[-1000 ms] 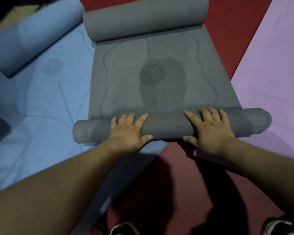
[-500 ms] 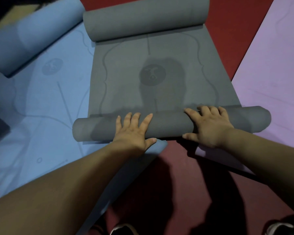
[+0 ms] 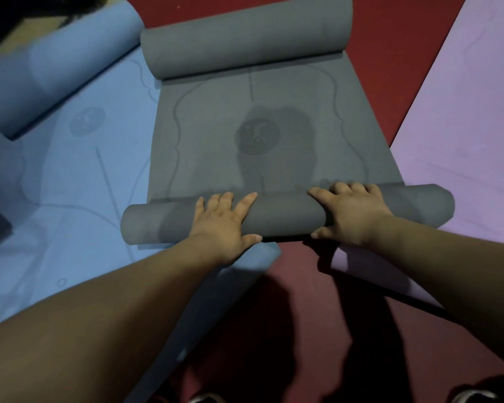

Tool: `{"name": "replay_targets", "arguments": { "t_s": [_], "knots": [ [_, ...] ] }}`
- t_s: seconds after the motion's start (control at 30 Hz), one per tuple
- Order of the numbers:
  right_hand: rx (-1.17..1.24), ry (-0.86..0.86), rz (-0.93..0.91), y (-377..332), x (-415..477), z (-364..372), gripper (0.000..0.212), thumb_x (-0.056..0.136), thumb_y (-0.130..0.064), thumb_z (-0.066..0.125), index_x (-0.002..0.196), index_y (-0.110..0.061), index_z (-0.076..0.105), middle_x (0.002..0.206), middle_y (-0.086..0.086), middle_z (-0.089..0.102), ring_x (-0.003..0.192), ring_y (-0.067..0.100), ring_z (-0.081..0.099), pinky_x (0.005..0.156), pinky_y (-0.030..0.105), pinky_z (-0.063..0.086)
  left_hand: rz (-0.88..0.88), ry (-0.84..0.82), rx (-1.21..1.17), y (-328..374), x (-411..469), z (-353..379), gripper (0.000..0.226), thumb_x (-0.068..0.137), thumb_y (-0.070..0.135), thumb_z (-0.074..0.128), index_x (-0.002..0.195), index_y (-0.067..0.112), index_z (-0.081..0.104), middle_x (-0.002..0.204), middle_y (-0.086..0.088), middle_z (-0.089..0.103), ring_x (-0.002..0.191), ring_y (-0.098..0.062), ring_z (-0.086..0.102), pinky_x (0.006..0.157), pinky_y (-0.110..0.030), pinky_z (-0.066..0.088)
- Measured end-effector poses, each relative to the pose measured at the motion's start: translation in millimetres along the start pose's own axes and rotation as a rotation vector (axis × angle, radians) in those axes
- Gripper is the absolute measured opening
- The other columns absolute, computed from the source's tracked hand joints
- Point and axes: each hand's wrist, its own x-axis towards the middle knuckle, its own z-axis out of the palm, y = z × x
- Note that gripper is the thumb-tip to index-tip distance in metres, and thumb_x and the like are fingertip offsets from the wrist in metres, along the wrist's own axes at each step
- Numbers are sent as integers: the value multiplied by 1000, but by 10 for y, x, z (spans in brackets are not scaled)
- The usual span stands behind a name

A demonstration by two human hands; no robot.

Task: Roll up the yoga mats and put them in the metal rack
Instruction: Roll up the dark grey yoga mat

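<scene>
A grey yoga mat (image 3: 274,135) lies on the floor straight ahead, curled at both ends. Its near end is a tight roll (image 3: 285,216) lying crosswise, and its far end is a thicker roll (image 3: 245,36). My left hand (image 3: 221,225) lies over the near roll left of centre, fingers spread on top and thumb on the near side. My right hand (image 3: 352,216) grips the same roll right of centre in the same way. The metal rack is out of view.
A blue mat (image 3: 70,184) lies flat on the left, its far end rolled (image 3: 56,65). A purple mat (image 3: 463,126) lies flat on the right, partly under the grey roll's right end. Red floor (image 3: 303,301) shows between them. My shoes (image 3: 207,398) are at the bottom edge.
The near grey roll has turned a little further away from me, taking up more of the flat mat. Both hands have moved forward with it.
</scene>
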Motion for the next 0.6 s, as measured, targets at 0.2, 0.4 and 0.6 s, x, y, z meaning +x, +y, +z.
{"name": "replay_targets", "arguments": {
  "t_s": [0.2, 0.4, 0.6],
  "knots": [
    [19, 54, 1, -20, -116, -359, 93, 73, -80, 64, 150, -48, 23, 141, 1, 48, 134, 31, 42, 113, 54, 24, 60, 157, 85, -82, -76, -345, 87, 87, 79, 41, 158, 37, 10, 149, -10, 39, 135, -32, 37, 118, -51, 23],
    [7, 112, -12, -28, -569, -757, 93, 71, -80, 64, 149, -49, 25, 135, -1, 51, 130, 30, 45, 114, 52, 25, 54, 174, 87, 37, -462, -718, 85, 89, 79, 37, 157, 37, 8, 146, -7, 39, 131, -31, 38, 115, -47, 26],
    [1, 57, 6, -98, -1257, -818, 95, 66, -80, 66, 147, -50, 27, 133, -2, 51, 129, 29, 46, 112, 49, 27, 68, 188, 57, 328, -1129, -660, 87, 87, 80, 36, 158, 36, 13, 140, -5, 45, 125, -28, 43, 111, -44, 30]
  ]
}}
